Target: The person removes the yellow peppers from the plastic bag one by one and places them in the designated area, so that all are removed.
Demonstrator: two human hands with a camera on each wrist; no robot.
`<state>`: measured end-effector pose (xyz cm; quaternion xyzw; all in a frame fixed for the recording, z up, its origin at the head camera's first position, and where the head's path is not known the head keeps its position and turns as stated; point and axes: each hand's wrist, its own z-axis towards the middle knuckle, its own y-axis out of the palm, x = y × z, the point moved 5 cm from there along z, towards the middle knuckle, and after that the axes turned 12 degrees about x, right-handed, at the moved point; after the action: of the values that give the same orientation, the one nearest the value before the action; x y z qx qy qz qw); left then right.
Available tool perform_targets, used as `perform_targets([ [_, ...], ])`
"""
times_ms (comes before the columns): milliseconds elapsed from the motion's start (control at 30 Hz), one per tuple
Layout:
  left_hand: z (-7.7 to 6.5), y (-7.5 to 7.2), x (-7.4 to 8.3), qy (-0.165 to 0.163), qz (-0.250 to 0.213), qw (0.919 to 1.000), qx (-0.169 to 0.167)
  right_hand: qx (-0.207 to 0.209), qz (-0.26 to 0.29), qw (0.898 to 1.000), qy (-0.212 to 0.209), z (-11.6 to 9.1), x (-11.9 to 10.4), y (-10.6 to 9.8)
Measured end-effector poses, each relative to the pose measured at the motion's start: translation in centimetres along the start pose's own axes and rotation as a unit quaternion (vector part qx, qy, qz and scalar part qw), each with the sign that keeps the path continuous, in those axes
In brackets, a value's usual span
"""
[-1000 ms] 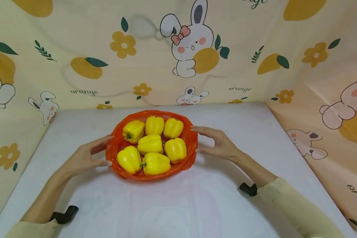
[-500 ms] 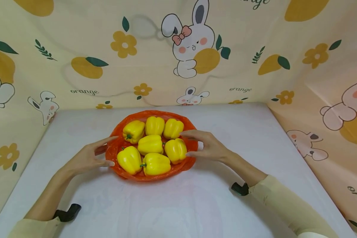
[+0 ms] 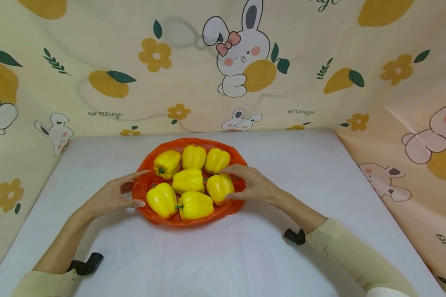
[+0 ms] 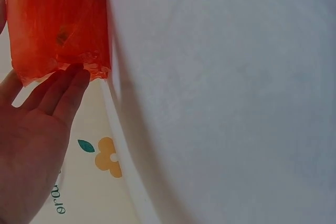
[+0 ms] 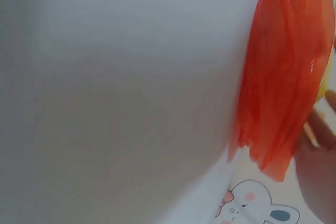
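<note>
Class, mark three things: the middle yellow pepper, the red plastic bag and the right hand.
Middle yellow pepper (image 3: 187,181): head view, its glossy side.
Red plastic bag (image 4: 58,11): left wrist view, its outer wall.
Right hand (image 3: 254,182): head view, its back.

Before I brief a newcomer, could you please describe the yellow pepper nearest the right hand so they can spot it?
On the white table, find the open red-orange plastic bag of yellow peppers. At its right side, beside the right hand, lies the nearest pepper, just below the back-right pepper in the head view. Unlike its neighbours, it shows between that hand's thumb and fingers.
</note>
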<state>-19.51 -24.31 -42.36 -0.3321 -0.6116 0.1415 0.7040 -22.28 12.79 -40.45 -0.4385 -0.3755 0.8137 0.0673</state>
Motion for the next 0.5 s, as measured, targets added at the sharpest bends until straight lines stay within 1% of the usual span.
perform_targets([
  [200, 0.18, 0.12, 0.16, -0.005, -0.015, 0.9998, -0.01, -0.016, -0.049, 0.998, 0.03, -0.02, 0.22, 0.72],
  [367, 0.18, 0.27, 0.22, -0.005, -0.018, 0.9997, -0.015, -0.019, -0.061, 0.997, 0.038, 0.02, 0.1, 0.88],
  [500, 0.1, 0.25, 0.21, -0.014, -0.013, 0.9997, -0.017, -0.02, -0.065, 0.997, 0.039, 0.0, 0.05, 0.96],
])
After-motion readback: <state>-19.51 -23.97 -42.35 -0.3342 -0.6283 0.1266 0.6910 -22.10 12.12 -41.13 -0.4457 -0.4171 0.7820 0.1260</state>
